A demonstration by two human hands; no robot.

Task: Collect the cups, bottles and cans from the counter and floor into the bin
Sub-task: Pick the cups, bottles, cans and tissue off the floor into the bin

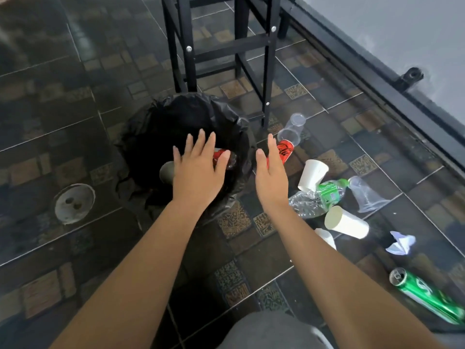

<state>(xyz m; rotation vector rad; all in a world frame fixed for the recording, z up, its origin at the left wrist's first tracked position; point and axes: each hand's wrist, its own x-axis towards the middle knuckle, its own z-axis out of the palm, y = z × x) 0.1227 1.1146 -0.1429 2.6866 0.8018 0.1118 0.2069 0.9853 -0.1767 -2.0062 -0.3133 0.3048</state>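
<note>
A bin (130,152) stands on the floor (63,248), with a stool frame (221,46) behind it and a drain (74,203) to its left. Right of the bin, toward the floor's wall edge, lie cups (312,175), a bottle (317,197) and a can (285,152). A second can (425,295) lies nearer, well apart.

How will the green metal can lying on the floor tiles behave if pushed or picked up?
The green metal can lies on its side on glossy tiles, so a push probably rolls it. Its top is open, so it is likely empty and light, though drips are possible. Thin walls may dent under a tight grip.
</note>
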